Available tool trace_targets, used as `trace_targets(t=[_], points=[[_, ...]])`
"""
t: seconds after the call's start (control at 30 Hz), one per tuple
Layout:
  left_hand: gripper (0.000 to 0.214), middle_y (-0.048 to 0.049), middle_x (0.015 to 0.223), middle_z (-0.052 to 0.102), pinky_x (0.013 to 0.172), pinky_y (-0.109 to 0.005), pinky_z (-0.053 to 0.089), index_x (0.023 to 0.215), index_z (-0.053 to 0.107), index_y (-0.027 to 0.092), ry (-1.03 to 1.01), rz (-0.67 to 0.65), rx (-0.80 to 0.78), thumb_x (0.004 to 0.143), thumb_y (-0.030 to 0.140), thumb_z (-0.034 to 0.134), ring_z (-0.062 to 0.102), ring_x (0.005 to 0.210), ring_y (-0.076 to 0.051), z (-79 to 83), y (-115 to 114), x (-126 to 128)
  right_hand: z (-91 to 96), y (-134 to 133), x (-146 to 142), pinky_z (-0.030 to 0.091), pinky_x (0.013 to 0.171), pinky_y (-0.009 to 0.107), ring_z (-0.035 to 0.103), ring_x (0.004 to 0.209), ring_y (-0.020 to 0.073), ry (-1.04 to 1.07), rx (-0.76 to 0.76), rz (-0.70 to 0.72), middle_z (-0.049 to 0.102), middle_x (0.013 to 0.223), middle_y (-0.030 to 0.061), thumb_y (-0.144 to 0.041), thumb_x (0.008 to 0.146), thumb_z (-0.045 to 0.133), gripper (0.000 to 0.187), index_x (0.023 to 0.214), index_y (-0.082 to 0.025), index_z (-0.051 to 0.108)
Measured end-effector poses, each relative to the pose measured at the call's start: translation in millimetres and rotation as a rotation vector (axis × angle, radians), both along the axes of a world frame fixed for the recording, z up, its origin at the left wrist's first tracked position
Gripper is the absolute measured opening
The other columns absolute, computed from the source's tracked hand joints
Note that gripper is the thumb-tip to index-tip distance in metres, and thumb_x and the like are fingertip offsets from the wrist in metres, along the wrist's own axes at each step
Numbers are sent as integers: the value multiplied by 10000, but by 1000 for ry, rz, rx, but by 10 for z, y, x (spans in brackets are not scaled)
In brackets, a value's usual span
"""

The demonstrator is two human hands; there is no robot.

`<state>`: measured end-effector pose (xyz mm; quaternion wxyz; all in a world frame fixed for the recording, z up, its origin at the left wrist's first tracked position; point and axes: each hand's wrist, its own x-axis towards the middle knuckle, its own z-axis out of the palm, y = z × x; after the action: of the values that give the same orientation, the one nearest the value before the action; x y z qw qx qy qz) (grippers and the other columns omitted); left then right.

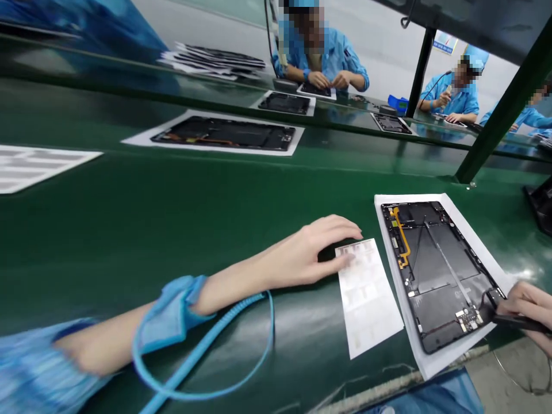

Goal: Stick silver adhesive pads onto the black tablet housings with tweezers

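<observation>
My left hand (310, 253) reaches across the green belt, fingers stretched out, their tips resting on the top corner of a white sticker sheet (368, 299). Just right of the sheet lies an opened black tablet (440, 270) with an orange flex cable, on a white paper. My right hand (528, 307) is at the tablet's lower right corner, fingers closed round a thin black tool (513, 321) whose tip touches the small board there. A blue coiled wrist strap (202, 351) hangs from my left wrist.
The green conveyor belt (172, 218) carries more opened tablets (224, 133) on white sheets further back. Across it, people in blue coats work at their own tablets. A green post (500, 115) stands at the right, and a stack of dark panels (215, 57) lies far back.
</observation>
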<state>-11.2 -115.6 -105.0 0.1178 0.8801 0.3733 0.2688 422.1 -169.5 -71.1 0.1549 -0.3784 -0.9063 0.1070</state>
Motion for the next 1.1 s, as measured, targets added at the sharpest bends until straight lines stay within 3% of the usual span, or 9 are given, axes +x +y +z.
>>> trace_targets(t=[0.13,0.2,0.27,0.33,0.43,0.53,0.63,0.83,1.1], points=[[390,-167,1292,638,1050,-385,469,1265,604,119,38,-141,-9,1004,373,466,574,1223,-259,-4,-121,162,189,137,-265,543,593,194,685,658,134,224,114,-61,698,787,12,-248,912,669,86,924,-264,752],[440,-204,1337,607,1075,-425,444,1314,573,80,83,-160,-9,1019,379,441,538,1269,-285,-14,-144,201,321,239,-520,492,501,187,610,515,97,397,66,-80,653,650,-7,-368,982,580,251,854,-255,765],[507,-217,1418,553,1116,-476,394,1391,513,69,158,-127,-28,1027,408,415,479,1336,-313,-28,-155,218,407,356,-844,480,458,190,607,501,101,543,-95,-58,629,610,10,-542,997,478,492,747,-223,757],[588,-211,1522,455,1165,-541,304,1480,419,84,252,-71,-66,1033,464,386,386,1421,-344,-46,-162,226,418,488,-1193,476,431,184,593,473,96,558,-319,-50,603,576,11,-650,966,437,620,645,-189,699],[700,-199,1623,268,1205,-597,169,1569,252,107,358,-13,-114,1039,557,331,227,1511,-360,-69,-168,237,307,709,-1659,553,543,194,656,529,102,480,-665,83,633,653,-2,-668,891,569,525,727,-172,625],[756,-191,1652,121,1213,-609,130,1602,114,124,386,0,-141,1037,588,309,134,1536,-363,-63,-176,252,133,904,-1976,616,666,257,731,673,148,483,-859,215,669,774,12,-703,798,651,529,833,-179,582],[779,-200,1648,59,1215,-608,148,1603,65,109,382,7,-151,1036,568,338,125,1534,-372,-42,-183,263,-16,1011,-2134,612,593,275,741,644,179,485,-866,203,672,753,27,-693,793,658,527,825,-182,538],[795,-223,1627,113,1214,-625,151,1577,132,10,417,-6,-170,1048,597,224,106,1530,-378,-48,-203,264,-216,1000,-2189,573,510,276,718,583,195,559,-715,102,641,626,13,-547,886,570,368,772,-217,454],[790,-234,1617,129,1200,-647,179,1574,134,8,393,-31,-129,1046,566,319,156,1518,-396,-37,-187,247,-238,959,-2213,578,494,249,707,536,166,586,-645,38,627,603,-9,-417,856,537,245,740,-221,445]])
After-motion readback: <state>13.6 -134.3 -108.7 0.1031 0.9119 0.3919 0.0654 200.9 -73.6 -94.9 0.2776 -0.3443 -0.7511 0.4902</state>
